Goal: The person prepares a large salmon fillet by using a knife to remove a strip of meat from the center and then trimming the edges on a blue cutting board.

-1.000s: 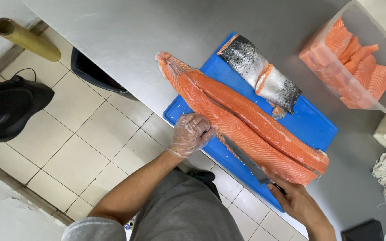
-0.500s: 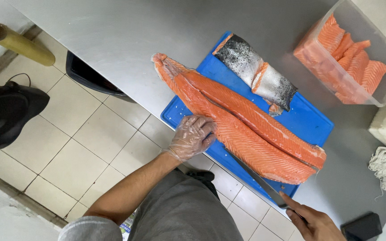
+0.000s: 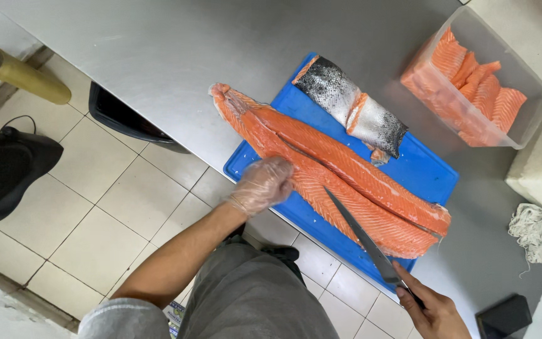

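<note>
A long orange salmon fillet [image 3: 346,172] lies flesh up across a blue cutting board [image 3: 425,172] on a steel table [image 3: 177,56]. My left hand [image 3: 263,185], in a thin clear glove, rests on the near edge of the fillet. My right hand [image 3: 431,311], bare, grips the dark handle of a long thin knife [image 3: 362,235]. The blade lies over the near side of the fillet, tip close to my left hand. Two skin-on salmon pieces [image 3: 352,107] sit at the board's far side.
A clear plastic tub [image 3: 478,88] of salmon portions stands at the far right. White string [image 3: 534,232] and a small dark object [image 3: 503,317] lie on the table at right. A roll of film [image 3: 20,75], a black bin [image 3: 127,116] and a black fan [image 3: 4,172] are over the tiled floor.
The knife blade has slid along the near side of the fillet toward my left hand. My right hand has drawn back toward the table's near edge. My left hand stays on the fillet.
</note>
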